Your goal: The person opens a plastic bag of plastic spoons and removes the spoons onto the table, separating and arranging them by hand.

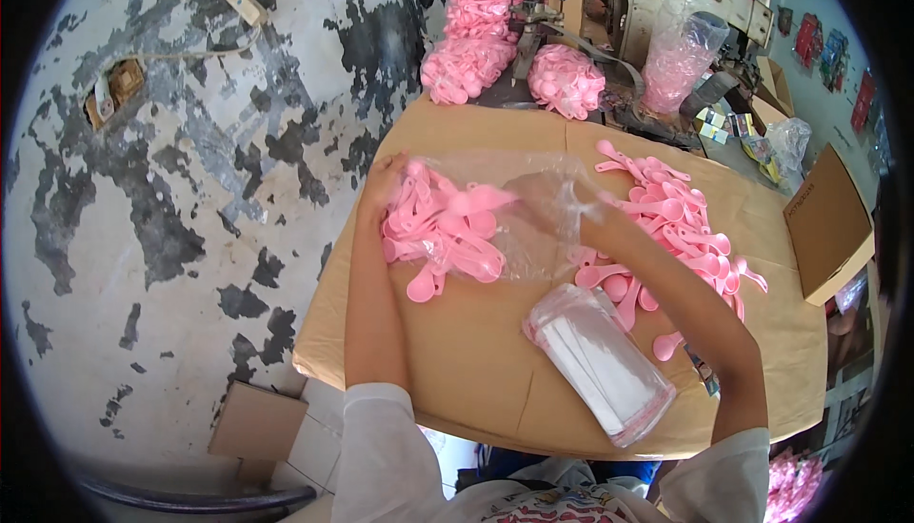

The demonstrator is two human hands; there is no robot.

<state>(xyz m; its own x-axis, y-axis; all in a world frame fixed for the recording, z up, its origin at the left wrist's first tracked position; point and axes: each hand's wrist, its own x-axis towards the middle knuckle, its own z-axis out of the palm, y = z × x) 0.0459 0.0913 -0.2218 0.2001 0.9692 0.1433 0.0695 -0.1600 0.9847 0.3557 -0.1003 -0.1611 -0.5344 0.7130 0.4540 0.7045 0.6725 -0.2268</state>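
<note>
A clear plastic bag [533, 255] stretches across the table between my hands. My left hand [384, 183] closes around its left end, beside a heap of pink scoop-like spoons [443, 228]. Which of these spoons lie inside the film and which outside, I cannot tell. Through the bag's right end reaches my right hand [550, 201], seen through the film and smeared by motion. Blurred pink spoons [481, 201] stick out leftward from its fingers. A larger loose pile of pink spoons [671, 223] lies right of the bag, partly behind my right forearm.
Nearer me lies a packet of flat clear bags [600, 361]. Brown paper covers the table [457, 352]. Filled bags of pink spoons [566, 80] stand at the back by a machine [657, 0]. An open carton [828, 223] is at the right edge; a peeling wall [190, 190] is left.
</note>
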